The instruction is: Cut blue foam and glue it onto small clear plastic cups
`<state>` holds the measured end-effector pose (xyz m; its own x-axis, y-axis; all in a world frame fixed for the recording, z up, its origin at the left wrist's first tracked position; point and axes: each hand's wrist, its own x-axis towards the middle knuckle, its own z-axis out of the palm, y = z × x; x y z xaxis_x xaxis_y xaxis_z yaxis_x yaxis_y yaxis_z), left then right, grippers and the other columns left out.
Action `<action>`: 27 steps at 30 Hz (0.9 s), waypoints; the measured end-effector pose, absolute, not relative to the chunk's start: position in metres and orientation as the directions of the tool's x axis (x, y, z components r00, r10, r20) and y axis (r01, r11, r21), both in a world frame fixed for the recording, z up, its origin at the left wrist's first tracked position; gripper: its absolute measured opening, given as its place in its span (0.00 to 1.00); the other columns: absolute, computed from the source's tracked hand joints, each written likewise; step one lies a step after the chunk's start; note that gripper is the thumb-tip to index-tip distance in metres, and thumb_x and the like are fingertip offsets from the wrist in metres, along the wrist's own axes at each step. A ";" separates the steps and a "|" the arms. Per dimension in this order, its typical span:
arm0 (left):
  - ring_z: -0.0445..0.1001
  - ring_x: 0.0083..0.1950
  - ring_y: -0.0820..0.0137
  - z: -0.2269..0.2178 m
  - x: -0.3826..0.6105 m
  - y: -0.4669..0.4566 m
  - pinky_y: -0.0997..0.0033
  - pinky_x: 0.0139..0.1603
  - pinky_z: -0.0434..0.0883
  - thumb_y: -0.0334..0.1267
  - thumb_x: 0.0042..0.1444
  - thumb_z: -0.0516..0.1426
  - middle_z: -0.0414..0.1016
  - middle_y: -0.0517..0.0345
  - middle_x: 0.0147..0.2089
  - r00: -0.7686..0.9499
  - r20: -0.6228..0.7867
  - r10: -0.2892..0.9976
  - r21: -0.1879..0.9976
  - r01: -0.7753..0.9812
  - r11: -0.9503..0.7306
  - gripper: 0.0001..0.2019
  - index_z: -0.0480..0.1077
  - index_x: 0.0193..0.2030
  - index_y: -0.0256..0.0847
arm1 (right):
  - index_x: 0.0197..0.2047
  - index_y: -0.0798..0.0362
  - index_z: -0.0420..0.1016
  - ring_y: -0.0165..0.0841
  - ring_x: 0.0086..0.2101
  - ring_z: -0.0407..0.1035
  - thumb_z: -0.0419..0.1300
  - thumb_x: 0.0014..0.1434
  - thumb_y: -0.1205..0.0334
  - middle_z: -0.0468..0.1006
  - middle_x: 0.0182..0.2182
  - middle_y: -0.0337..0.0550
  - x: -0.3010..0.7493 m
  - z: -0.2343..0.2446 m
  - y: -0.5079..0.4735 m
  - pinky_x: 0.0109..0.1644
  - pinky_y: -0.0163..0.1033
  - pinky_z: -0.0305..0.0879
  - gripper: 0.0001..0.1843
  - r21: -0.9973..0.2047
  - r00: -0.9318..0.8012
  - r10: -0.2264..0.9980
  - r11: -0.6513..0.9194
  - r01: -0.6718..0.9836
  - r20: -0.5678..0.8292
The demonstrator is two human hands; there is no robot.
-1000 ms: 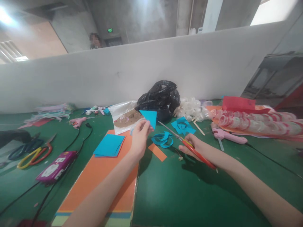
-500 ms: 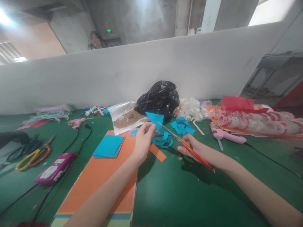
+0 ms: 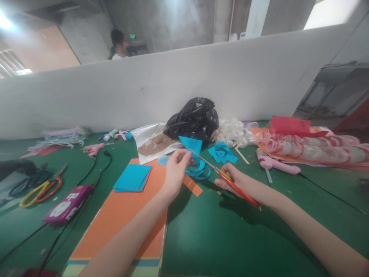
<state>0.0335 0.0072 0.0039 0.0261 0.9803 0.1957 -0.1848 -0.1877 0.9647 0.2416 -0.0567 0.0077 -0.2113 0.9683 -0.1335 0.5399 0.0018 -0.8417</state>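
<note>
Left hand pinching pointed blue paper, right hand gripping metal-bladed, red-handled scissors

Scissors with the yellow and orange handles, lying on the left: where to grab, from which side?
Best taken by the handle loops, probably from above and the near side: the scissors lie flat, loops toward the wearer, blade tips pointing away and to the right. The purple box lies close on the near right, so that approach looks tighter.

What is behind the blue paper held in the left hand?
The black plastic bag shows behind the blue paper; whatever the paper directly covers cannot be seen.
</note>
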 end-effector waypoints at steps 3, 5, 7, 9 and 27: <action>0.75 0.35 0.71 0.004 0.034 0.005 0.69 0.43 0.74 0.48 0.55 0.66 0.76 0.60 0.31 0.025 0.199 0.980 0.966 -0.172 -0.192 0.13 0.73 0.35 0.41 | 0.37 0.46 0.55 0.31 0.26 0.59 0.59 0.54 0.29 0.67 0.25 0.33 0.241 0.008 -0.057 0.30 0.38 0.58 0.30 -0.846 -0.226 0.965 0.005 0.534 -0.137; 0.75 0.35 0.71 0.005 0.035 0.004 0.69 0.42 0.73 0.48 0.55 0.66 0.76 0.60 0.30 0.028 0.196 0.980 0.970 -0.155 -0.189 0.12 0.73 0.34 0.41 | 0.38 0.46 0.55 0.31 0.26 0.58 0.58 0.54 0.29 0.66 0.24 0.32 0.242 0.008 -0.057 0.30 0.39 0.57 0.30 -0.844 -0.225 0.964 -0.002 0.536 -0.145; 0.76 0.35 0.71 0.005 0.035 0.004 0.69 0.42 0.73 0.47 0.56 0.65 0.76 0.60 0.30 0.034 0.199 0.979 0.971 -0.138 -0.193 0.12 0.73 0.34 0.41 | 0.38 0.46 0.55 0.31 0.25 0.58 0.58 0.55 0.29 0.66 0.24 0.32 0.242 0.008 -0.057 0.31 0.39 0.57 0.30 -0.843 -0.225 0.963 -0.001 0.538 -0.145; 0.76 0.34 0.71 0.004 0.034 0.004 0.69 0.41 0.73 0.47 0.57 0.65 0.76 0.60 0.30 0.039 0.210 0.977 0.971 -0.125 -0.203 0.12 0.72 0.34 0.41 | 0.38 0.46 0.55 0.31 0.26 0.60 0.58 0.55 0.29 0.69 0.26 0.33 0.242 0.008 -0.057 0.32 0.39 0.57 0.30 -0.844 -0.231 0.961 -0.002 0.536 -0.149; 0.75 0.34 0.73 0.012 0.032 0.003 0.72 0.41 0.72 0.46 0.57 0.63 0.75 0.62 0.30 0.060 0.180 0.982 0.983 -0.034 -0.178 0.12 0.71 0.33 0.40 | 0.37 0.46 0.55 0.31 0.25 0.61 0.61 0.54 0.31 0.70 0.24 0.31 0.241 0.002 -0.053 0.30 0.38 0.59 0.29 -0.841 -0.175 0.974 -0.026 0.540 -0.143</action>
<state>0.0321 0.0027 0.0119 0.0600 0.9819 0.1797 -0.0339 -0.1779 0.9835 0.2413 -0.0535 0.0024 -0.1751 0.9741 -0.1428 0.5398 -0.0263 -0.8414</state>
